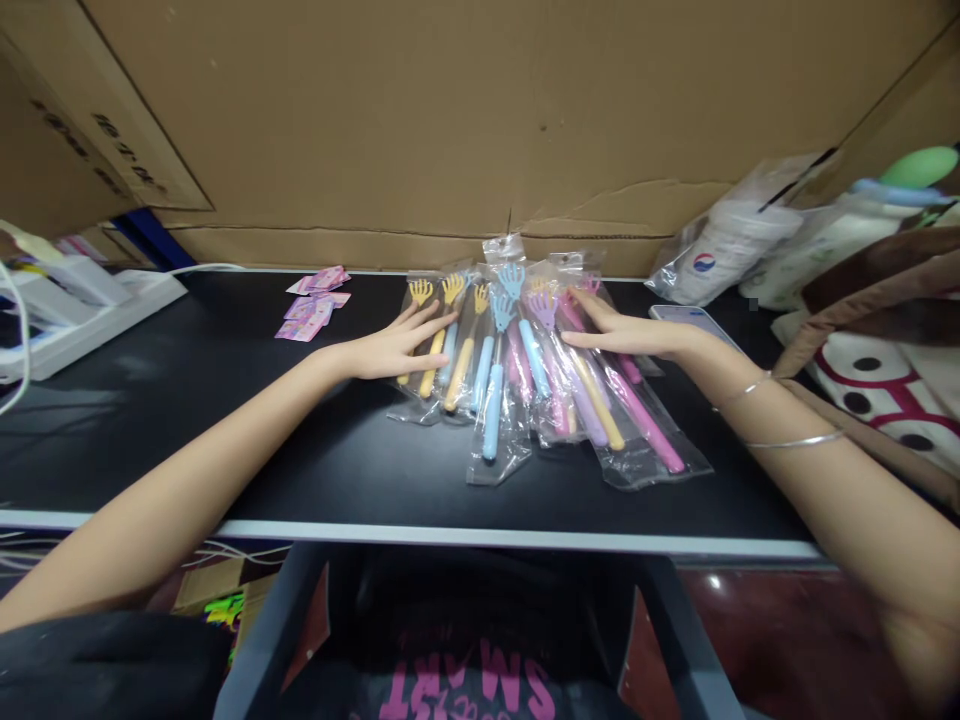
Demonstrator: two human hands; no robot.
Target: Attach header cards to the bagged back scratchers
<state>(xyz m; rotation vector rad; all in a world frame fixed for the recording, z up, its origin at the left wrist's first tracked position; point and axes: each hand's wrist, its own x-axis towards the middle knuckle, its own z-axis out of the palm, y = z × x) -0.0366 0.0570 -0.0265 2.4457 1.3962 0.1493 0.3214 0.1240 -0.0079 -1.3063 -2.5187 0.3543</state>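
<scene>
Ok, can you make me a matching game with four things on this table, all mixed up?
Things:
1. scratchers
2. cup
3. power strip
4. phone

Clues:
A. far left of the table
B. white, with a round logo
C. beside the right wrist
D. under the left hand and right hand

Pairs: 1-D, 2-B, 3-A, 4-C

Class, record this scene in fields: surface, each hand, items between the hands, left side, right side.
surface: black table, pale front edge
left hand: fingers spread, at the pile's left
right hand: fingers spread, at its right
items: bagged hand-headed sticks; yellow, blue, purple, pink
left side: pink packets, white power strip
right side: phone, bagged cup
</scene>
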